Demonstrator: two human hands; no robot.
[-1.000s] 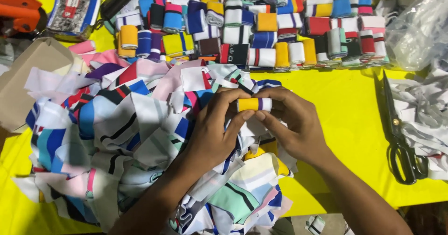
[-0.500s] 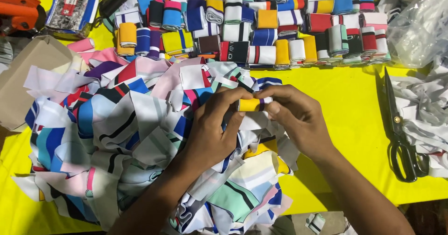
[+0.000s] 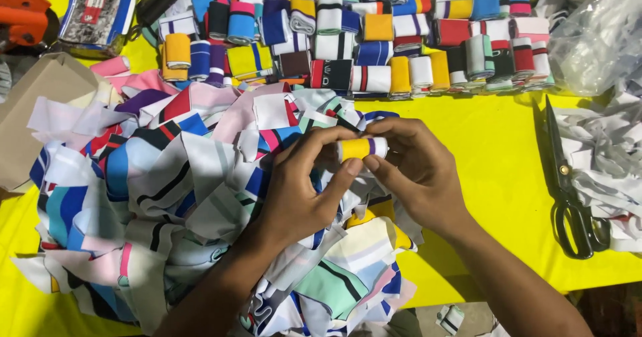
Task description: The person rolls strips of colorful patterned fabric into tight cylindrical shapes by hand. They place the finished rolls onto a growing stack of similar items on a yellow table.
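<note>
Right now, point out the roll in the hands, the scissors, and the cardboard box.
roll (image 3: 360, 148), head view, its yellow middle band.
scissors (image 3: 560, 170), head view, the pivot screw.
box (image 3: 40, 99), head view, its top flap.

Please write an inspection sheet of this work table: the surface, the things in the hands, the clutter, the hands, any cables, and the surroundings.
Surface: yellow table cover, mostly covered with fabric.
Job's things: small rolled strip, yellow with white and a purple stripe, held between both hands above the loose pile of striped fabric strips.
Clutter: rows of finished rolls along the far edge; black scissors lying to the right; white scraps beside them; clear plastic bag at far right.
Hands: left hand and right hand both pinch the roll with their fingertips.
Cables: nothing seen.
Surroundings: cardboard box at left; orange tool and a printed pouch at far left.
</note>
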